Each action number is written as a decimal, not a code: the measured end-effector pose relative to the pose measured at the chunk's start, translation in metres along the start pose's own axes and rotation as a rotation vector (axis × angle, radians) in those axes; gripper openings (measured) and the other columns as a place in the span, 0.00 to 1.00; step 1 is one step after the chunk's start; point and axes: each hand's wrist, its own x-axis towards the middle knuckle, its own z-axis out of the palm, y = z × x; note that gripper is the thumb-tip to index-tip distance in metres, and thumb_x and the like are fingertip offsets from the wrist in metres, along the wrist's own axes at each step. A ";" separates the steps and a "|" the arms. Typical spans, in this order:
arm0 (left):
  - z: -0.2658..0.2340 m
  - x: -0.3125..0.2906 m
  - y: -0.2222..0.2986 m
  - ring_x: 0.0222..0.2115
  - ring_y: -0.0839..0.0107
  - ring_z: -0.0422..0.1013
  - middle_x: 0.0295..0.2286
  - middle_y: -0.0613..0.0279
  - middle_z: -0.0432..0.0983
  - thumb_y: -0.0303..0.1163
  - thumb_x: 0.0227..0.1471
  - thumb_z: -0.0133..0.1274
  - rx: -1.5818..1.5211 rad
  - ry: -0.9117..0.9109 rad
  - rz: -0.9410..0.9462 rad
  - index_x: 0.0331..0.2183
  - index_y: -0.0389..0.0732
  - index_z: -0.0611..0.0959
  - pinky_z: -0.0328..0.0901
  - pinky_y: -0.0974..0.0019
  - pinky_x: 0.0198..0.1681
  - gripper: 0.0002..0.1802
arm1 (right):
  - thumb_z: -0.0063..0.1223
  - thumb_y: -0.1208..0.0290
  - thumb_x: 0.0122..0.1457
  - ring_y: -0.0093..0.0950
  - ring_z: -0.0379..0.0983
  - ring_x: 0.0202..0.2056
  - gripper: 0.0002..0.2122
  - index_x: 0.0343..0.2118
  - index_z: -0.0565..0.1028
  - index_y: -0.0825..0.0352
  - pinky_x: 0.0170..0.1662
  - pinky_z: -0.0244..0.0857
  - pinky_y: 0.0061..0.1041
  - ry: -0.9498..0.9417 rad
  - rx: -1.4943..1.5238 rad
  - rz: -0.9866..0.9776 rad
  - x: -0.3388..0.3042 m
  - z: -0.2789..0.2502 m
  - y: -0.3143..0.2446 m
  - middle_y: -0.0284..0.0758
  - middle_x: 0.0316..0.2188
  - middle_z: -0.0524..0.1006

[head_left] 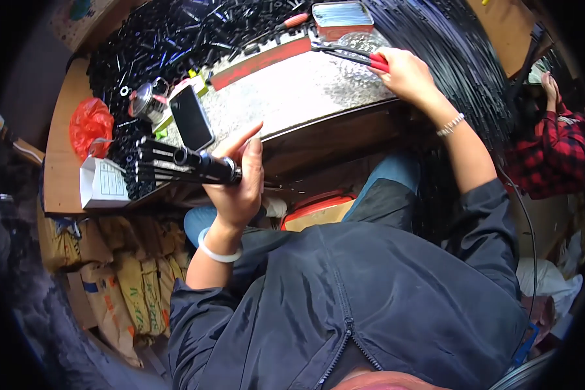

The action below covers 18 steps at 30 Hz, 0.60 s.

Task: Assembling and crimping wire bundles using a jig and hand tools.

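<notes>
1. Currently the right hand (403,73) is closed round the red handles of the pliers (351,54), far right over the worktop (276,107)
2. Pliers point left — tips sit by the right end of the red bar (262,63); can't tell if they bite anything
3. Left hand (236,185) grips the bundle of black tubes (201,167) at the near left edge, two digits sticking out toward the far side; rest of the grip mostly hidden
4. Bundle extends left from that hand, clear of the pliers
5. Phone (192,118), dark screen up, lies just beyond the bundle; metal jar (149,102) to its left
6. Far left: red plastic bag (91,127) near the table edge, open white box (104,184) on the near side of it
7. Heap of small black parts (169,42) spreads across the far left, behind the red bar
8. Far middle: red tin (343,21) holding thin pieces, orange-handled tool (296,21) just left of it
9. Clear bubbly plastic (357,62) under the pliers; long black rods (442,58) fan out right of the right hand
10. Near left, below the table — stacked sacks (133,286); far right, another person's checked sleeve (549,153)
</notes>
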 end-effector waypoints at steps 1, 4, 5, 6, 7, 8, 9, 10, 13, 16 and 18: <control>0.000 0.000 -0.001 0.12 0.89 0.52 0.13 0.78 0.61 0.23 0.54 0.50 0.012 -0.019 0.013 0.42 0.33 0.78 0.45 0.80 0.15 0.12 | 0.55 0.60 0.52 0.40 0.74 0.36 0.12 0.34 0.75 0.63 0.37 0.67 0.36 -0.044 -0.100 0.050 0.011 0.001 0.003 0.43 0.31 0.77; 0.003 0.003 0.005 0.11 0.89 0.53 0.13 0.77 0.62 0.25 0.55 0.49 -0.028 -0.038 0.003 0.43 0.34 0.77 0.47 0.80 0.13 0.13 | 0.56 0.58 0.51 0.40 0.75 0.35 0.13 0.33 0.76 0.62 0.38 0.68 0.37 -0.126 -0.177 0.111 0.033 0.004 0.018 0.41 0.31 0.77; 0.004 0.002 0.005 0.11 0.89 0.54 0.13 0.76 0.62 0.25 0.55 0.49 -0.069 -0.027 -0.012 0.43 0.34 0.77 0.48 0.81 0.13 0.13 | 0.56 0.58 0.51 0.39 0.75 0.36 0.13 0.33 0.76 0.62 0.38 0.68 0.37 -0.211 -0.215 0.140 0.038 0.004 0.018 0.40 0.31 0.78; 0.004 0.002 0.007 0.10 0.88 0.55 0.13 0.76 0.62 0.26 0.55 0.49 -0.073 -0.029 -0.027 0.43 0.34 0.77 0.49 0.81 0.12 0.13 | 0.57 0.57 0.50 0.38 0.75 0.36 0.14 0.33 0.76 0.62 0.38 0.68 0.37 -0.227 -0.237 0.156 0.042 0.005 0.019 0.40 0.31 0.78; 0.004 0.000 0.005 0.10 0.88 0.55 0.13 0.75 0.62 0.26 0.55 0.49 -0.063 -0.023 -0.025 0.43 0.34 0.77 0.49 0.81 0.12 0.13 | 0.57 0.58 0.49 0.39 0.75 0.36 0.13 0.31 0.76 0.63 0.38 0.68 0.37 -0.214 -0.229 0.158 0.042 0.005 0.019 0.41 0.31 0.78; 0.004 -0.002 0.003 0.10 0.88 0.55 0.13 0.75 0.63 0.26 0.54 0.49 -0.060 -0.014 -0.037 0.43 0.34 0.77 0.49 0.81 0.12 0.13 | 0.56 0.61 0.49 0.39 0.75 0.36 0.11 0.30 0.77 0.63 0.38 0.68 0.37 -0.193 -0.221 0.177 0.044 0.009 0.022 0.41 0.30 0.78; 0.003 -0.003 0.002 0.10 0.88 0.55 0.13 0.75 0.63 0.25 0.54 0.49 -0.059 -0.006 -0.050 0.43 0.34 0.77 0.49 0.81 0.13 0.13 | 0.55 0.64 0.49 0.40 0.75 0.36 0.09 0.29 0.77 0.63 0.38 0.68 0.38 -0.171 -0.213 0.198 0.047 0.014 0.025 0.42 0.30 0.78; 0.005 -0.002 0.002 0.11 0.88 0.55 0.13 0.75 0.63 0.25 0.54 0.49 -0.108 -0.029 -0.063 0.43 0.33 0.76 0.50 0.81 0.13 0.13 | 0.53 0.66 0.48 0.40 0.75 0.36 0.08 0.29 0.77 0.62 0.39 0.69 0.37 -0.163 -0.206 0.221 0.047 0.014 0.027 0.42 0.30 0.78; 0.005 -0.004 0.002 0.10 0.88 0.55 0.13 0.74 0.63 0.24 0.54 0.48 -0.100 -0.018 -0.050 0.44 0.32 0.75 0.49 0.82 0.13 0.14 | 0.48 0.71 0.49 0.39 0.76 0.38 0.10 0.33 0.79 0.60 0.40 0.69 0.36 -0.217 -0.157 0.204 0.042 -0.001 0.013 0.42 0.34 0.78; 0.007 -0.006 0.001 0.10 0.88 0.56 0.13 0.74 0.64 0.24 0.54 0.49 -0.105 -0.022 -0.036 0.43 0.33 0.75 0.49 0.82 0.13 0.13 | 0.48 0.70 0.48 0.38 0.75 0.40 0.11 0.35 0.79 0.52 0.42 0.68 0.34 -0.188 -0.086 0.226 0.038 0.003 0.009 0.38 0.35 0.78; 0.009 -0.004 0.002 0.10 0.88 0.56 0.13 0.74 0.64 0.24 0.54 0.49 -0.097 -0.024 -0.044 0.43 0.33 0.76 0.49 0.82 0.13 0.13 | 0.50 0.68 0.47 0.37 0.74 0.41 0.12 0.36 0.78 0.51 0.43 0.68 0.33 -0.195 -0.047 0.245 0.040 0.004 0.014 0.37 0.37 0.77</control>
